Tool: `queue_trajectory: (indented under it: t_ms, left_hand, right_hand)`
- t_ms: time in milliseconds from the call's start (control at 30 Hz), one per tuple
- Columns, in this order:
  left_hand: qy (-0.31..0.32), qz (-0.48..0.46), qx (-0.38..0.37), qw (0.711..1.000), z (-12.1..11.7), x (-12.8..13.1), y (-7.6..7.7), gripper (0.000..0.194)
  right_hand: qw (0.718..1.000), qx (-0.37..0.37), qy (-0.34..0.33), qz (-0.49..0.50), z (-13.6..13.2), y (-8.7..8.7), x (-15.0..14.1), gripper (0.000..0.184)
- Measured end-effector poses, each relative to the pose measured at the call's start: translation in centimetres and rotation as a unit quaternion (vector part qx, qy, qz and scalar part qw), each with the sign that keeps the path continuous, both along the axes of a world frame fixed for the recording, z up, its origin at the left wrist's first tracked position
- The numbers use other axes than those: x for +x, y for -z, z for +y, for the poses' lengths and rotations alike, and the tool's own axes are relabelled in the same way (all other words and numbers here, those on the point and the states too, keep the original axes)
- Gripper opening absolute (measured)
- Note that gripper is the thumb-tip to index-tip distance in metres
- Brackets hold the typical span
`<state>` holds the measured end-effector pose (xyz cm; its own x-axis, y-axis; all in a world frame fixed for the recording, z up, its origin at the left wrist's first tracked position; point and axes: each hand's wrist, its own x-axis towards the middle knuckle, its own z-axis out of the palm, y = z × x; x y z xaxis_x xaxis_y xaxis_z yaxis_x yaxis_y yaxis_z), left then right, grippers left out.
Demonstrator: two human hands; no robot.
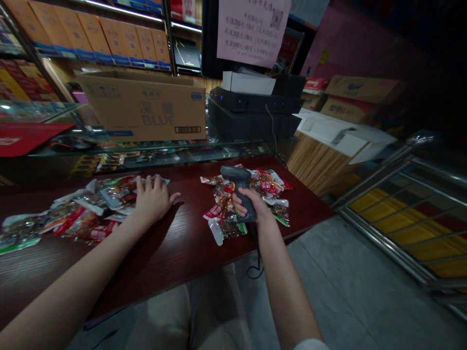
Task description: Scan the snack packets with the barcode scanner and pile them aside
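Note:
My right hand is wrapped round the grip of a dark barcode scanner, whose cord hangs past the table's front edge. Beneath and around the scanner lies a loose pile of snack packets in clear, red and green wrapping. My left hand rests, fingers spread, at the right end of a second heap of similar packets. Its thumb points right; what lies under the palm is hidden. Both heaps are on a dark red wooden table.
Behind the table runs a glass counter bearing a cardboard box, a computer mouse and black till equipment. Metal railings stand on the right. Cartons sit at the right rear, and shelves of orange boxes behind.

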<state>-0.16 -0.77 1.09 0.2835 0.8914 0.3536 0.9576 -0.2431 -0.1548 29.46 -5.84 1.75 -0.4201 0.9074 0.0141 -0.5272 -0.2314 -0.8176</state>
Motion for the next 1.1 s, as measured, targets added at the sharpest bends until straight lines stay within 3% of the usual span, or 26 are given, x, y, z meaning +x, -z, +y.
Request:
queue_trajectory:
  t_ms: [200, 300, 400, 600, 667, 767, 867, 967, 1100]
  left_hand:
    - [0.117, -0.104, -0.114, 0.981, 3.7, 6.4, -0.6, 0.056]
    - [0.058, -0.16, -0.172, 0.97, 6.4, 9.3, -0.3, 0.062]
    - [0.025, -0.14, -0.211, 0.967, 8.3, 10.5, 0.6, 0.06]
    - [0.122, -0.25, -0.215, 0.936, 8.9, 9.3, 2.2, 0.045]
    - [0.144, -0.323, -0.239, 0.904, 8.8, 8.6, 2.4, 0.04]
    - [0.154, -0.45, -0.298, 0.827, 8.3, 7.4, 2.4, 0.044]
    - [0.21, -0.519, -0.287, 0.777, 7.0, 6.1, 2.1, 0.042]
    - [0.255, -0.503, -0.252, 0.786, 4.9, 4.5, 1.6, 0.023]
    - [0.238, -0.47, -0.201, 0.826, 2.4, 2.9, 1.2, 0.018]
  right_hand:
    - [0.999, -0.019, 0.03, 0.022, 0.4, 0.2, 0.3, 0.024]
    - [0.998, -0.033, 0.04, 0.026, 0.5, 0.1, 0.4, 0.027]
    - [0.998, -0.038, 0.04, 0.027, 0.6, 0.2, 0.4, 0.027]
    - [0.999, -0.037, 0.032, 0.014, 0.9, 0.5, 0.3, 0.027]
    - [0.999, -0.036, 0.033, 0.01, 0.8, 0.5, 0.3, 0.027]
    - [0.999, -0.039, 0.034, 0.005, 0.7, 0.4, 0.3, 0.026]
    - [0.999, -0.034, 0.027, -0.007, 0.6, 0.3, 0.2, 0.021]
    - [0.999, -0.023, 0.003, -0.03, 0.4, 0.3, 0.1, 0.024]
    - [0.997, -0.013, -0.028, -0.072, 0.0, 0.3, -0.3, 0.027]
